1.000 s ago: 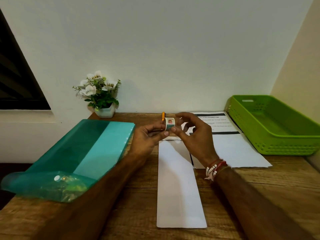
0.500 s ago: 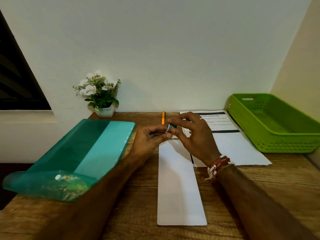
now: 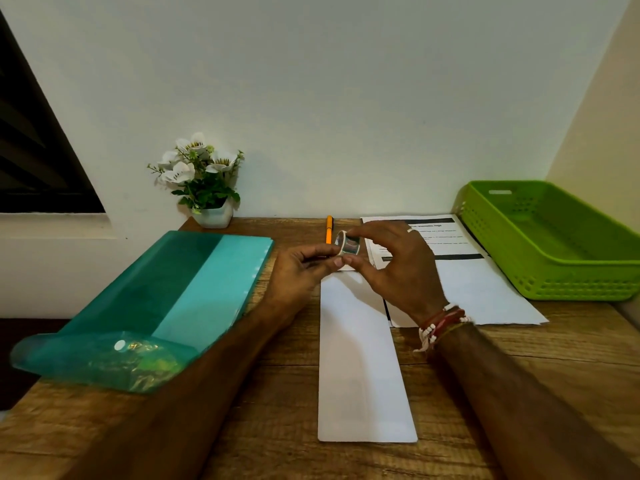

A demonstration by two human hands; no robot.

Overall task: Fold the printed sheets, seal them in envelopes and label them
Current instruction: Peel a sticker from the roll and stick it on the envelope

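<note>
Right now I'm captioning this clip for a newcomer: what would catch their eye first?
Both hands, left hand and right hand, meet mid-desk above the long white envelope, pinching a small roll of stickers. The bright green basket stands at the far right, and a teal plastic folder lies at the left, with a small flower pot behind it.

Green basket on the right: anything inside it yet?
The green basket looks empty: only its bare floor shows, no envelopes. The near wall hides a strip of the floor behind it. The white envelope lies on the desk.
</note>
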